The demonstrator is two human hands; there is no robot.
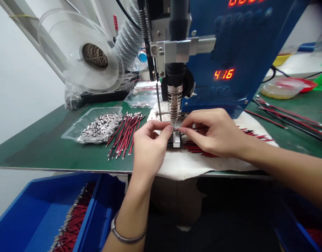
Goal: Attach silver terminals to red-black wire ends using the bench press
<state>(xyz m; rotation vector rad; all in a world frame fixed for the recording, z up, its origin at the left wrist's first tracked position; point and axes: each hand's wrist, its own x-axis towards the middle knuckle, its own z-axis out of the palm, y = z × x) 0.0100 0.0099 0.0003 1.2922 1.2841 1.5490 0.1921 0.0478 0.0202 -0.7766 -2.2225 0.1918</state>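
My left hand (152, 145) is closed in a pinch at the left of the small metal fixture (177, 140), under the spring-wrapped tip (174, 101) of the blue machine (213, 91). What its fingertips hold is too small to make out. From the right, my right hand (213, 131) pinches at the same spot, its fingertips close to those of my left hand; the piece between them is hidden. Red and black wires (196, 148) lie under my right hand on a white cloth (173, 166). Another bundle of wires (126, 134) lies left of my left hand.
A clear tray (98, 126) of small metal connectors sits at the left, below a clear reel (79, 52). More wires (292, 117) and a clear lid (281, 88) are at the right. A blue bin (45, 210) with wires stands below the table edge.
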